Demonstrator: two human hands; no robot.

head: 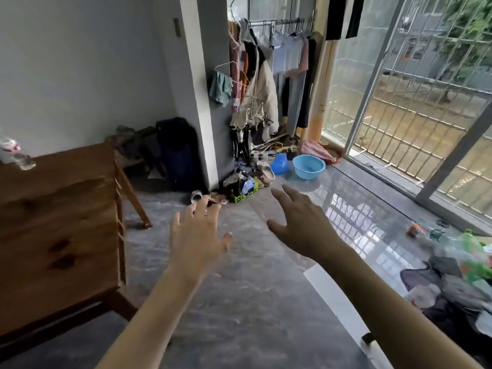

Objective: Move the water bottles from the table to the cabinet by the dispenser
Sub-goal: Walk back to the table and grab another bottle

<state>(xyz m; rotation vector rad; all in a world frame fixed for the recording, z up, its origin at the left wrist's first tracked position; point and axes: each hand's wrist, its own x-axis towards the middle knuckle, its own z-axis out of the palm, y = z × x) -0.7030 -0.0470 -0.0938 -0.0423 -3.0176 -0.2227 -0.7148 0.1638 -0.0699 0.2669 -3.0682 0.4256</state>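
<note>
A blue basin [308,166] is seen on the grey floor [253,302] near the far wall, and nothing can be made out inside it. Just left of it lies a blue bag [279,163], then sandals [265,173] and a green crate [245,194] stuffed with crumpled items. A tipped can [196,196] lies on the floor to the crate's left.

A wooden desk [58,230] fills the left side. At its far left edge, a blurred clear bottle [14,153] with a pink label is seen, partly cut off by the frame; whether it rests on the desk cannot be told. No other bottle is clearly shown.

Behind the desk, a dark bag [178,150] stands against a white pillar [199,89]. To the right of the pillar, a rack [274,22] is hung with clothes [261,89]. A barred window [415,89] runs along the right side. At lower right, dark cloth [447,294], green packaging [474,251] and an orange can [415,229] are scattered on the floor.

Both bare arms are stretched forward over open floor, between the desk and the clutter. The left hand [198,235] is held palm down, its grip wide with fingers spread, and nothing is held. The right hand [300,222] is likewise held flat with fingers extended toward the basin, its grip wide and empty. The hands are apart and touch nothing.
</note>
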